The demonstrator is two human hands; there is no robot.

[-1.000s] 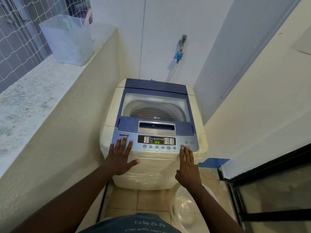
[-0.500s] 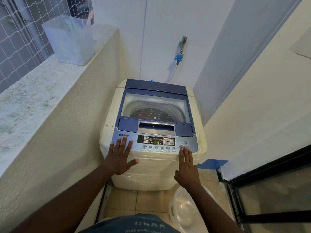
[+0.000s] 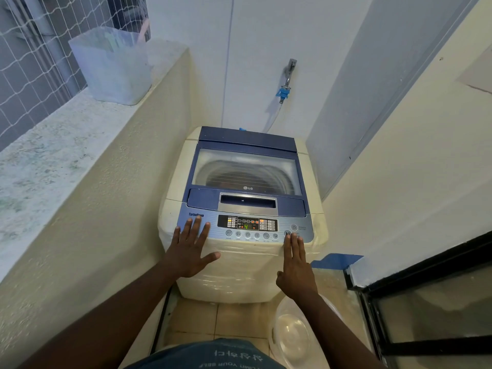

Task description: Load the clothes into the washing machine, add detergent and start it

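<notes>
Washing machine (image 3: 243,209): stands in the corner, lid closed.
Control panel (image 3: 247,228): display shows a green 4.
Left hand (image 3: 189,251): flat, fingers spread, on the panel's left edge.
Right hand (image 3: 296,265): fingers straight, tips at the start button (image 3: 287,233).

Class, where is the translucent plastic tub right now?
Head view, upper left: the translucent plastic tub stands on the speckled ledge, left of the washing machine.
</notes>
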